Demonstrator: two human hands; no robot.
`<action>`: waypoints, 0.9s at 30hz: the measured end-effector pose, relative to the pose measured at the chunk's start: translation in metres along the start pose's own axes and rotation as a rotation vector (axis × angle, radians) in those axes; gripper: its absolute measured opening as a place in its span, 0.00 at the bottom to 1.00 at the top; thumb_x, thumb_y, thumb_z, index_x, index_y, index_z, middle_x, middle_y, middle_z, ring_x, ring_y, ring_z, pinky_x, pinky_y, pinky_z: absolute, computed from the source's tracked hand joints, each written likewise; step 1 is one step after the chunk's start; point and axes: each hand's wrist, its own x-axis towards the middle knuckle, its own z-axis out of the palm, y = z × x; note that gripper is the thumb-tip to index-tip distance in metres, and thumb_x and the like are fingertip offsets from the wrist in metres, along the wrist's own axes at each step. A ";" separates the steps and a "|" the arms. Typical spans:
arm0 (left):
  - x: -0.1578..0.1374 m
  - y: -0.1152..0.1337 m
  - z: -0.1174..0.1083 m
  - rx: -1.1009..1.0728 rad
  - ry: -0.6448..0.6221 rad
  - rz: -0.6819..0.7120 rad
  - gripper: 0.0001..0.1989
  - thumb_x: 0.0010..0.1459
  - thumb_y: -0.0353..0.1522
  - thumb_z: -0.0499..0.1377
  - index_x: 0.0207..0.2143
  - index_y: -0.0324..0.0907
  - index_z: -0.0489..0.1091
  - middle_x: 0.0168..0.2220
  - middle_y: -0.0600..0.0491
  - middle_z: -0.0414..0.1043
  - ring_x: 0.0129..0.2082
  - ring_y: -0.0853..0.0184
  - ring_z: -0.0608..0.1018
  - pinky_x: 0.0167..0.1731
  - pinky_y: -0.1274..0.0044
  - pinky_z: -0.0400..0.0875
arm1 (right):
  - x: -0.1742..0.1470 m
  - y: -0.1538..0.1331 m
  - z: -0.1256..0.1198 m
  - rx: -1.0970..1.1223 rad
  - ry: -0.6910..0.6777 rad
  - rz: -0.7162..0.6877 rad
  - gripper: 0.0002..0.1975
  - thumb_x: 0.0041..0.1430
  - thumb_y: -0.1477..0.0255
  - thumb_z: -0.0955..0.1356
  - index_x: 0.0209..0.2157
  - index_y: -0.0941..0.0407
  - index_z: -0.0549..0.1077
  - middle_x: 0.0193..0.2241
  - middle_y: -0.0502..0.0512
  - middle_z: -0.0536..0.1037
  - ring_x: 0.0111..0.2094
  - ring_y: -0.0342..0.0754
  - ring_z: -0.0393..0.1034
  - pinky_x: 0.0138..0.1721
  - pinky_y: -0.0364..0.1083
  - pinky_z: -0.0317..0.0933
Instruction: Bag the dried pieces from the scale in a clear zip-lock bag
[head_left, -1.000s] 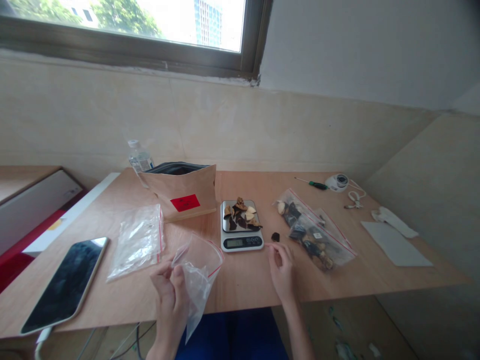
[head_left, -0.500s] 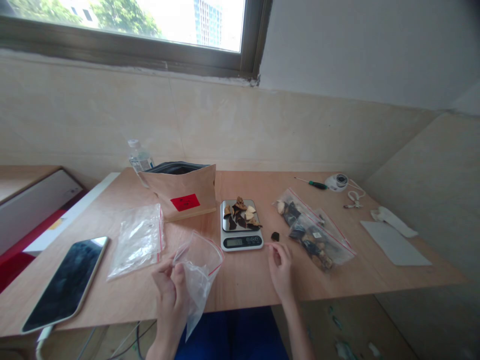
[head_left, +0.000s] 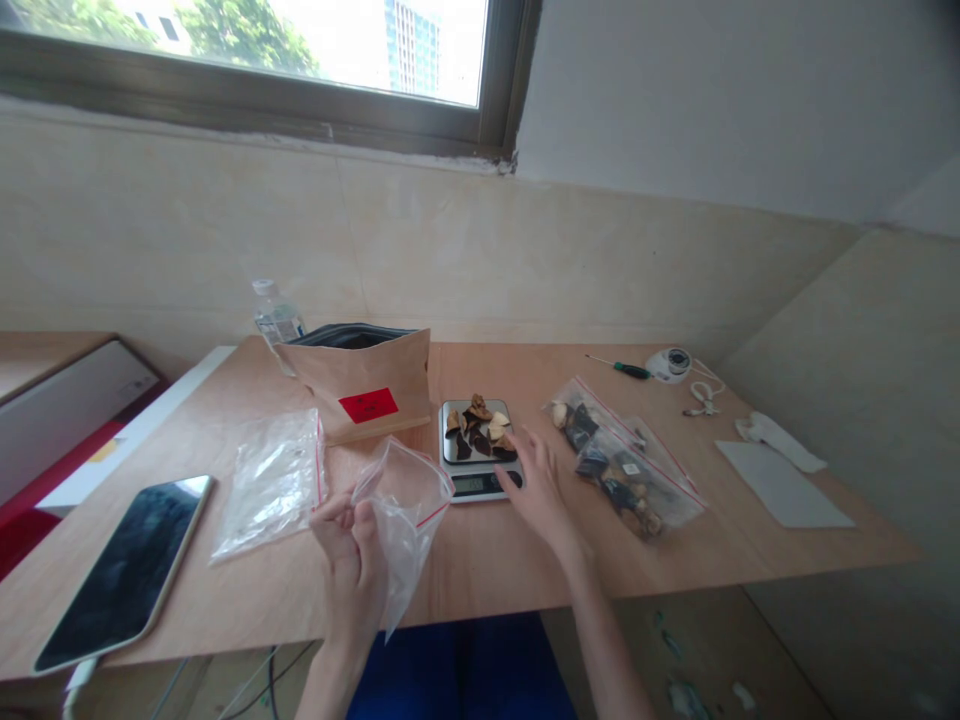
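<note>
My left hand (head_left: 351, 555) pinches a clear zip bag (head_left: 409, 520) by its side; the bag hangs with its mouth gaping and its red seal line showing. My right hand (head_left: 541, 495) is at the right front of a small digital kitchen scale (head_left: 450, 494), its fingers apart and its fingertips close to the dried pieces (head_left: 480, 425) on the scale's plate. These pieces are brown, dark and pale, like dried mushroom slices. The hand covers part of the scale's buttons. I see nothing in its fingers.
Filled zip bags (head_left: 622, 470) lie to the right. At the back left stand a brown paper pouch (head_left: 390, 375) and a plastic bottle (head_left: 277, 315). Flat clear bags (head_left: 270, 480) and a phone (head_left: 127, 570) lie left. Far right are a screwdriver (head_left: 630, 370), a white camera (head_left: 667, 364) and a white card (head_left: 784, 485).
My right hand has moved from the table beside the scale up and left to the scale, its fingers spreading. The left hand's bag has risen slightly. The dark piece on the table is now hidden.
</note>
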 end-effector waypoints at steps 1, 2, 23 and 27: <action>0.004 0.004 0.003 -0.009 0.017 0.012 0.12 0.64 0.42 0.47 0.42 0.44 0.54 0.47 0.42 0.71 0.46 0.61 0.75 0.46 0.66 0.67 | 0.007 0.001 0.003 -0.028 -0.041 -0.019 0.25 0.62 0.62 0.63 0.60 0.48 0.59 0.59 0.62 0.59 0.60 0.58 0.55 0.56 0.59 0.55; 0.007 0.007 0.006 -0.018 0.031 0.026 0.12 0.64 0.42 0.47 0.41 0.44 0.54 0.47 0.42 0.71 0.46 0.61 0.75 0.45 0.67 0.68 | 0.014 0.003 0.006 -0.048 -0.077 -0.035 0.27 0.62 0.60 0.63 0.61 0.48 0.58 0.60 0.62 0.58 0.61 0.59 0.54 0.56 0.59 0.55; -0.003 0.006 0.014 -0.078 0.037 -0.058 0.12 0.65 0.43 0.46 0.43 0.45 0.54 0.47 0.45 0.71 0.45 0.63 0.74 0.44 0.69 0.66 | 0.039 0.007 0.025 -0.037 -0.009 -0.087 0.13 0.63 0.71 0.61 0.43 0.55 0.74 0.38 0.60 0.71 0.41 0.54 0.68 0.44 0.51 0.64; -0.005 0.006 0.014 -0.082 0.037 -0.075 0.13 0.64 0.44 0.46 0.42 0.44 0.55 0.46 0.45 0.70 0.46 0.62 0.73 0.45 0.68 0.66 | 0.041 -0.001 0.020 0.065 0.042 -0.050 0.12 0.62 0.70 0.61 0.41 0.56 0.74 0.38 0.59 0.72 0.40 0.53 0.69 0.43 0.51 0.64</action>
